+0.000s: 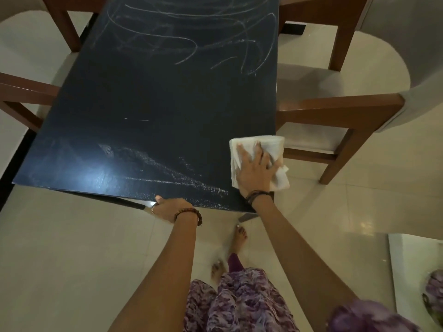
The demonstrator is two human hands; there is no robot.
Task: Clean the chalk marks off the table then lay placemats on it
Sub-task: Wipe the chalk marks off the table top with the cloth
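A dark table (155,97) fills the middle of the view. White chalk marks (187,34) loop across its far half, and faint smears (167,173) lie near the front edge. My right hand (254,168) presses flat, fingers spread, on a folded white cloth (271,146) at the table's near right corner. My left hand (171,208) grips the table's front edge, fingers curled under it. No placemats are in view.
Wooden chairs with pale seats stand on the right (335,116), the far right (345,32) and the left (21,97). The floor is glossy cream tile (72,248). A white object (412,271) lies at the lower right. My bare feet (230,250) stand below the table edge.
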